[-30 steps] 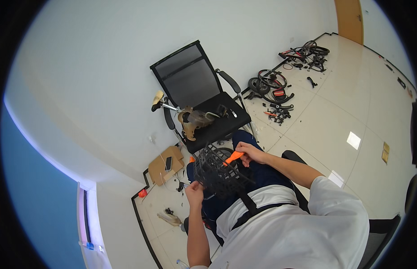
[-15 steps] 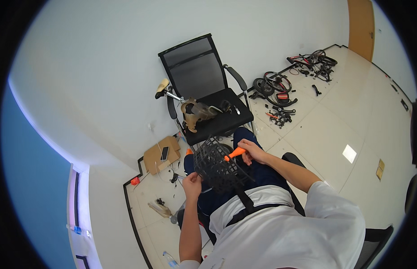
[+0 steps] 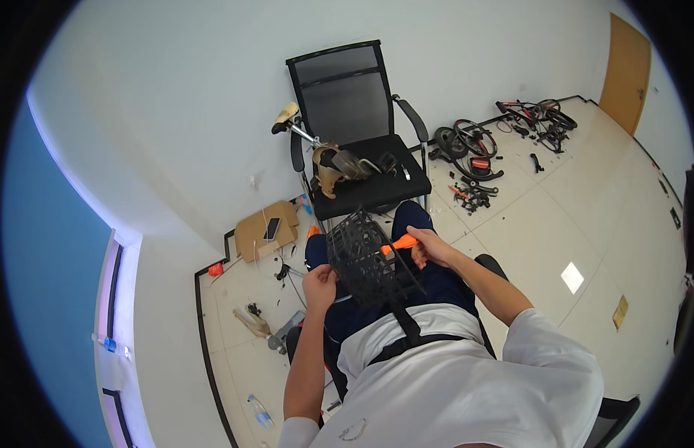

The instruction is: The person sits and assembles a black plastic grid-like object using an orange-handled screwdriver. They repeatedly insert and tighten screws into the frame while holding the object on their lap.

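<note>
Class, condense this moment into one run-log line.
left hand: at left side of black lattice basket | right hand: holding orange-handled tool at basket's right side | smartphone: on cardboard

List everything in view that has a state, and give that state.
Right hand: closed around the orange tool
Left hand: curled at the edge of the black basket
Orange tool: held, pointing toward the basket
Black basket: between the two hands
Phone: lying flat, dark face up
Bottle: lying on its side
Chair: upright, loaded
Door: shut
</note>
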